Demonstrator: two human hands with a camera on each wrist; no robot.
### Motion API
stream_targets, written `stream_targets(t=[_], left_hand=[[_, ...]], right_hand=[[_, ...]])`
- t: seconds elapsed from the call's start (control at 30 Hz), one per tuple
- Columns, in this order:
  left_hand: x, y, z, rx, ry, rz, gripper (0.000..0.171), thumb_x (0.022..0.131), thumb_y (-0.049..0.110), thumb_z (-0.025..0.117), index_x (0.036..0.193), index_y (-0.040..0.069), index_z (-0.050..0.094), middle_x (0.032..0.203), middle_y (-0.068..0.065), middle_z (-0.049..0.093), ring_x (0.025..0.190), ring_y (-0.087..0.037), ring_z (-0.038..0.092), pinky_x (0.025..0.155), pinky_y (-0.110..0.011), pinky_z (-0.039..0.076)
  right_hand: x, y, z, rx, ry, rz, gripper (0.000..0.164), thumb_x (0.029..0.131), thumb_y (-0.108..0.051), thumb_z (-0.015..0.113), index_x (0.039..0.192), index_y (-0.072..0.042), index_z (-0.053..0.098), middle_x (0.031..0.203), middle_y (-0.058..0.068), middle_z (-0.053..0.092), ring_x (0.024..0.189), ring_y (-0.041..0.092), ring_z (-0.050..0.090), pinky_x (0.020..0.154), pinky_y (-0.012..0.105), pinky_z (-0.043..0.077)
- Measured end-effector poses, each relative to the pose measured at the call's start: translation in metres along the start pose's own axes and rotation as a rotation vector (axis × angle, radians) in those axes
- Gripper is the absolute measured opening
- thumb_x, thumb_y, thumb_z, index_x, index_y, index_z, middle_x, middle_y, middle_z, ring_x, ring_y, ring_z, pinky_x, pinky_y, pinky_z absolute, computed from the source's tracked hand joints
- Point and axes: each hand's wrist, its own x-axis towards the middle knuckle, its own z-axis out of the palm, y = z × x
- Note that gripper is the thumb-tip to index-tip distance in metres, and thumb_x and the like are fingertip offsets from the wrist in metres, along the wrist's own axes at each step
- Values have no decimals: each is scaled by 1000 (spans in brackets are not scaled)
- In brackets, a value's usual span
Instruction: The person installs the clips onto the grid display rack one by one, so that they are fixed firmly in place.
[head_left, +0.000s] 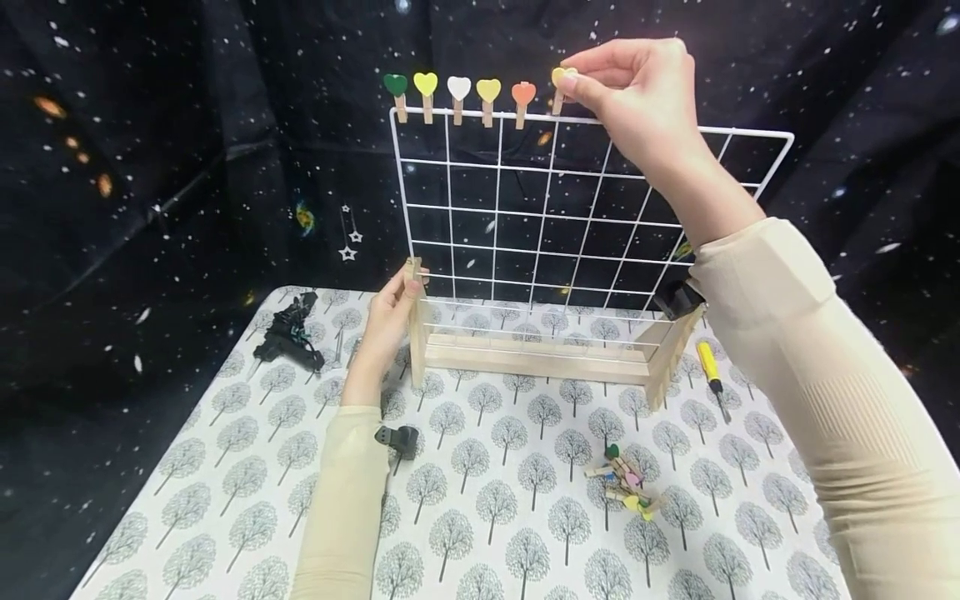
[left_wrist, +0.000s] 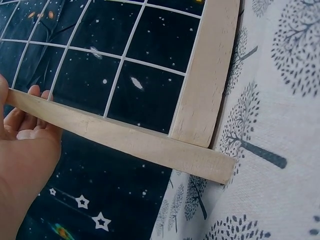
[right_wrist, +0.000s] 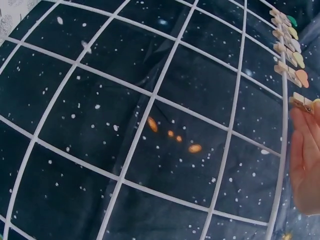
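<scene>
A white wire grid (head_left: pixel 573 197) stands in a light wooden frame (head_left: pixel 525 358) on the table. My left hand (head_left: pixel 392 312) grips the left wooden upright (left_wrist: pixel 115 132), fingers behind it in the left wrist view. Between thumb and fingers my right hand (head_left: pixel 648 100) pinches a small wooden clothespin (head_left: pixel 557 102) with a pale yellow heart, right at the grid's top wire. To its left several heart clothespins sit clipped along that wire: a green one (head_left: pixel 396 86), a yellow one (head_left: pixel 426 85), a white one (head_left: pixel 459 89), another yellow one and an orange one (head_left: pixel 523 94).
A small pile of heart clothespins (head_left: pixel 626 483) lies on the tree-print tablecloth (head_left: pixel 480 467) at front right. A yellow-handled screwdriver (head_left: pixel 708 367) lies right of the frame, and a black strapped object (head_left: pixel 292 337) at left. Behind hangs a dark starry cloth (head_left: pixel 225 108).
</scene>
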Motion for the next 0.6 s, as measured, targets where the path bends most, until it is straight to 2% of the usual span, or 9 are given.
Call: stream_targets(t=[0.17,0.37,0.6], left_hand=[[0,0,0,-4,-2,13,44,90,34,41,129,15,42,125,-11,48,119,-20,40,101,-34,31],[0,-1,1,-6,-8,19,41,91,32,42,129,16,42,125,-10,48,121,-25,38,102,-36,31],[0,-1,1,1,6,1,43,90,34,42,129,16,41,124,-10,49,119,-20,41,101,-35,31]], right_hand=[[1,2,4,-14,17,-45,24,70,-33,70,88,-17,70,84,-5,68,81,-1,60,72,16,37],[0,3,8,-132,-2,-66,25,75,-33,67,92,-14,70,91,1,67,75,-3,61,58,14,39],[-3,-1,10,-260,-26,-67,28,80,-34,61,99,-16,67,96,0,66,83,1,60,58,16,37]])
